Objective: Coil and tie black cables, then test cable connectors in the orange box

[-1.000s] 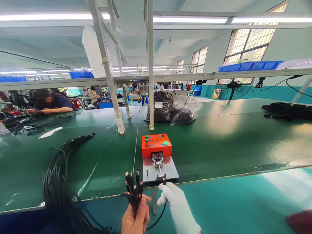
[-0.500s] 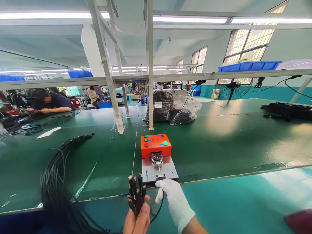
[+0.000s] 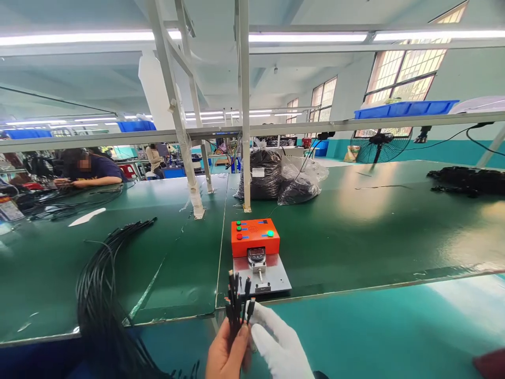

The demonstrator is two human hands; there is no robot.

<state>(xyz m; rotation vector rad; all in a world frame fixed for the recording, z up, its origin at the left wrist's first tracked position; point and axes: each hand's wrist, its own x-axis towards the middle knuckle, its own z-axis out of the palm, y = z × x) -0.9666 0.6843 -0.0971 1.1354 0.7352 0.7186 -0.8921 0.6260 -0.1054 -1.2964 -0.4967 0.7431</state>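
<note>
My bare left hand [image 3: 231,347] is closed round a bunch of black cables, their plug ends [image 3: 236,297] standing up with bright tips. Close on its right is my right hand [image 3: 278,337], in a white knitted glove. Its index finger and thumb are apart, and the index fingertip meets the rightmost cable plug [image 3: 251,308]. Beyond both hands, at the table's edge, sits an orange test box [image 3: 255,245] with a lit green button. A round digital gauge [image 3: 256,256] is mounted before it on a metal plate [image 3: 278,276], with a small block [image 3: 262,288] at the front.
A thick bundle of black cables [image 3: 97,284] hangs over the table edge at left. Clear bags of black parts [image 3: 265,173] stand behind the shelf post [image 3: 245,158]. A person [image 3: 92,168] leans on the table at far left. More black cables [image 3: 469,179] lie at right.
My right hand has left the block on the metal plate, moving down and left to the bunch. My left hand has shifted slightly right, and the view has moved a little.
</note>
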